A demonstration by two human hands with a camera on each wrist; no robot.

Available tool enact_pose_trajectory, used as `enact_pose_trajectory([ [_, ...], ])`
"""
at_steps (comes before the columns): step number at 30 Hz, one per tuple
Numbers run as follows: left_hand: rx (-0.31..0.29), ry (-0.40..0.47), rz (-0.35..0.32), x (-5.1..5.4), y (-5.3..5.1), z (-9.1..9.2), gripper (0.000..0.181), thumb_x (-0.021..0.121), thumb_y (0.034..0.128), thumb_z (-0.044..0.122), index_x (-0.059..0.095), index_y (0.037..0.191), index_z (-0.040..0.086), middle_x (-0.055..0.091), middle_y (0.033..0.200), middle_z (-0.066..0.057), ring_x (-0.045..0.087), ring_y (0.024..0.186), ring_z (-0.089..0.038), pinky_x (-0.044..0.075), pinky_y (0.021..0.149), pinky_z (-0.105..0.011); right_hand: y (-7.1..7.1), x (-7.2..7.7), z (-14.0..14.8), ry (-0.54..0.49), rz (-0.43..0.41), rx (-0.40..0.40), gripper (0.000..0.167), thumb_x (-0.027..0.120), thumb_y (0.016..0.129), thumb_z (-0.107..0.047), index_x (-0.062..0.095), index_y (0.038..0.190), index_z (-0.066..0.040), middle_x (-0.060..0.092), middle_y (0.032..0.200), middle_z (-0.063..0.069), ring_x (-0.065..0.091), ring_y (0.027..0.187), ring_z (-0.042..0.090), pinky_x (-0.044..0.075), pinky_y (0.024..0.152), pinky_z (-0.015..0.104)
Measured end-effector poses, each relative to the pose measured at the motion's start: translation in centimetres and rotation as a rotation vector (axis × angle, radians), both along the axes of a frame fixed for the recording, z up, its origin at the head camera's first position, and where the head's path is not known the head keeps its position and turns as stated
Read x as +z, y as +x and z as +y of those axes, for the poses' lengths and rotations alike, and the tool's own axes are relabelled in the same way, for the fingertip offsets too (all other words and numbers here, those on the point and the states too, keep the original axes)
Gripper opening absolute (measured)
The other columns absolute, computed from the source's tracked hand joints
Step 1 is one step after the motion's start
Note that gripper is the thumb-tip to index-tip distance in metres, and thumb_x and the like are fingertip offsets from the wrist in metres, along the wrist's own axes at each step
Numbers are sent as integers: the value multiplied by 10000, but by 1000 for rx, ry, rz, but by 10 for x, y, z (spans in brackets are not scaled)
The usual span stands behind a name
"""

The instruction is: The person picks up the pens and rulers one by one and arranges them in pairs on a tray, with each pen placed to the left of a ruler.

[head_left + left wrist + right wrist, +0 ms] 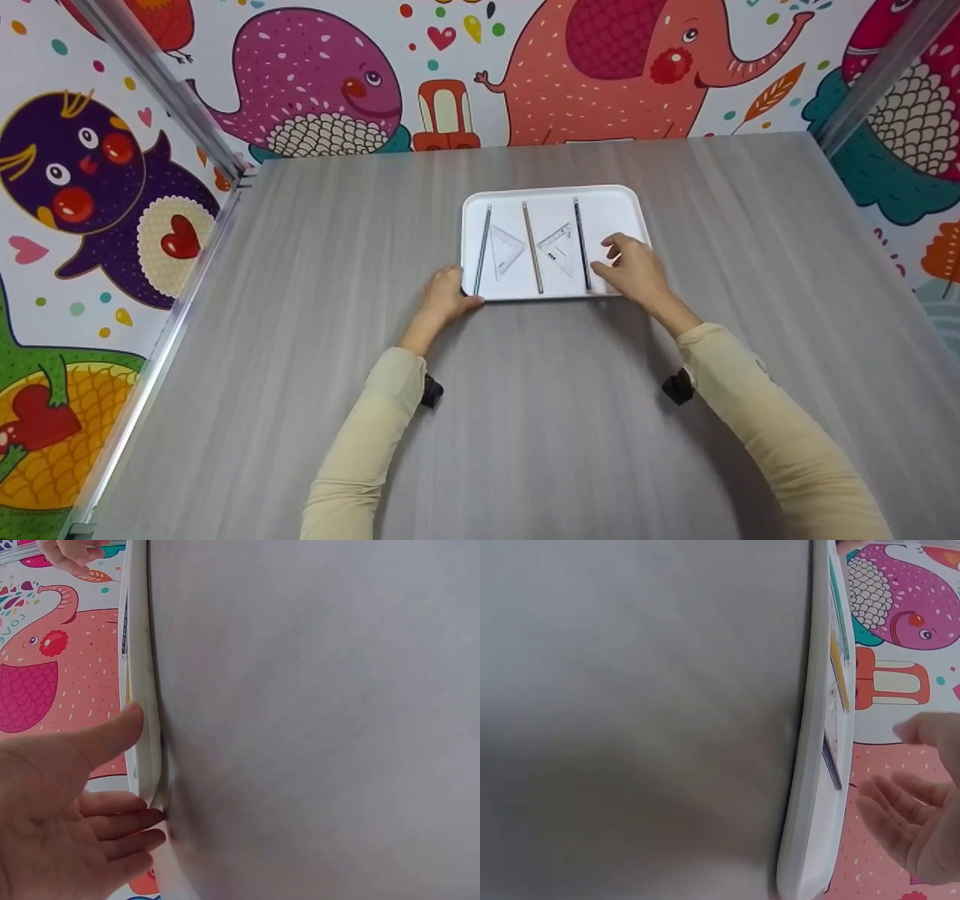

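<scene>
A white tray [615, 214] lies on the table with a green pencil [483, 250], a yellow-brown pencil [533, 247] and a black pencil [582, 244], set apart and nearly parallel. Between them lie two clear set squares: the left set square [508, 251] and the right set square [559, 251]. My left hand [444, 292] holds the tray's near left corner, thumb on the front edge, fingers round the side. Over the tray's right part hovers my right hand [636, 270], fingers loosely bent and thumb apart. In the right wrist view nothing is between its fingers.
The grey wood-grain table [337, 262] spreads out around the tray. Walls printed with cartoon animals [322, 82] stand behind and beside it, with metal posts [169, 82] at the corners. Each wrist carries a small black camera [679, 386].
</scene>
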State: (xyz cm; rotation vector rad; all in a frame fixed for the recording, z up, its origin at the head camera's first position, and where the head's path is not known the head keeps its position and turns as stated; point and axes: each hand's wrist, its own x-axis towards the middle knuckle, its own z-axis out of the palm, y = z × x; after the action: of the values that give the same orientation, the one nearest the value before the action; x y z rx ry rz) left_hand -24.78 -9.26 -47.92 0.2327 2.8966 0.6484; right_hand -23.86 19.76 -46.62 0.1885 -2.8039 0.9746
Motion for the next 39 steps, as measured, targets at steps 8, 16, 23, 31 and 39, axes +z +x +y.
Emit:
enact_pose_trajectory([
  [8,-9,23,8,0,0,1,459,733,758,257,566,1058,-48,588,1058,-177,544,1002,-308,435,852,-403,26,-7,23,116,-26,140,793,696,757,-363,342,1353,22,407,1289,281,369,1189,417,306,964,529],
  [16,-7,20,0,0,0,1,463,733,756,256,565,1073,-38,593,1048,-168,551,988,-304,443,840,-395,47,-17,41,213,-101,163,828,584,816,-490,224,1432,-70,187,1443,277,154,1304,475,148,986,637],
  [23,-8,27,1,-3,-1,0,468,735,755,249,561,1075,-44,592,1063,-182,544,1012,-317,434,863,-402,65,-19,48,285,-149,176,848,539,824,-541,195,1441,-71,106,1459,284,99,1306,494,96,981,665],
  [31,-13,8,4,-3,-1,0,469,735,754,269,560,1051,-49,588,1057,-187,543,1004,-323,435,856,-408,85,-18,56,272,-137,52,982,570,754,-616,202,1416,9,133,1423,343,101,1265,561,93,973,668],
  [39,-16,6,22,-1,0,-2,471,736,753,270,565,1050,-53,590,1051,-187,546,995,-319,435,849,-407,100,-17,68,291,-167,-43,1073,600,717,-630,165,1401,73,90,1414,372,83,1253,579,104,950,684],
])
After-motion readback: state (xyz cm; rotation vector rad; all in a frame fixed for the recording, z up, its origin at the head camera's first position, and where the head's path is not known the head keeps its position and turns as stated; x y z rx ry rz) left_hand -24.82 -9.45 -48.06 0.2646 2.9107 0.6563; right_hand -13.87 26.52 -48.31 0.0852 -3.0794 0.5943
